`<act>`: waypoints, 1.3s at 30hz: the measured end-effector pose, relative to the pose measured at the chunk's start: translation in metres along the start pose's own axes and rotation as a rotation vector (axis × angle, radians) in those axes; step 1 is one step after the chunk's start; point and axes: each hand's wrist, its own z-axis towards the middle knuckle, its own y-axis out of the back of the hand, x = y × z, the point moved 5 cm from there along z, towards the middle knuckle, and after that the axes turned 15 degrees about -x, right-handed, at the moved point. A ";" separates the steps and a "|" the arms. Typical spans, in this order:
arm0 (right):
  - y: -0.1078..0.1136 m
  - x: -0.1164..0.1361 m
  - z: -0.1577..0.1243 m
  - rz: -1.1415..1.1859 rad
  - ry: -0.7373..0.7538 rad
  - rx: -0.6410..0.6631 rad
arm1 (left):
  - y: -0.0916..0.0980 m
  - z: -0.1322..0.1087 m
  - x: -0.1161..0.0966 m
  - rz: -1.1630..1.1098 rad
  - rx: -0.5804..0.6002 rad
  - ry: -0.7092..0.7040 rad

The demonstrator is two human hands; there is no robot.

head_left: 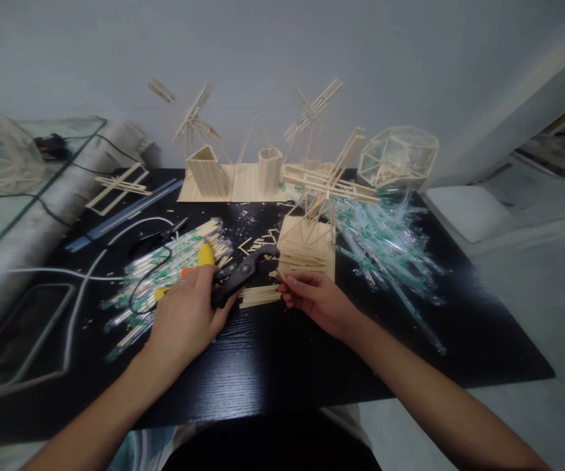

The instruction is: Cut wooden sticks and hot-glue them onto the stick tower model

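Note:
My left hand (184, 311) is closed around the handles of black cutting pliers (245, 269), whose jaws point right. Pinched between the thumb and fingers of my right hand (314, 297) is a small piece of wooden stick (281, 276), just below the plier jaws. A yellow glue gun (206, 254) lies right behind my left hand, which partly covers it. Short cut sticks (265, 243) are scattered beyond the pliers, and a row of longer sticks (260, 296) lies between my hands. Beyond my right hand stands a stick windmill model (328, 186) on a wooden base (306, 255).
Packs of sticks in plastic (164, 275) lie left; empty-looking clear wrappers (390, 242) pile up right. More stick models on a wooden board (253, 186) and a polyhedron frame (399, 157) stand at the back. A white cable (83, 288) crosses the black table (243, 379).

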 end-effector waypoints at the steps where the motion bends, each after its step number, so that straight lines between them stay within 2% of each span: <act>1: 0.001 -0.001 0.001 0.005 -0.014 -0.001 | 0.000 0.000 0.001 -0.006 -0.020 -0.002; 8: 0.001 -0.003 0.001 0.036 -0.064 0.033 | 0.003 0.003 -0.002 -0.055 -0.144 -0.065; 21: 0.000 -0.006 -0.003 0.018 -0.129 0.095 | 0.002 0.000 -0.001 -0.029 -0.142 -0.088; 31: -0.002 -0.007 -0.003 0.015 -0.159 0.151 | 0.004 -0.001 -0.002 0.043 -0.071 -0.048; 39: -0.002 -0.008 -0.003 0.023 -0.176 0.162 | 0.008 -0.001 -0.005 0.049 -0.227 -0.169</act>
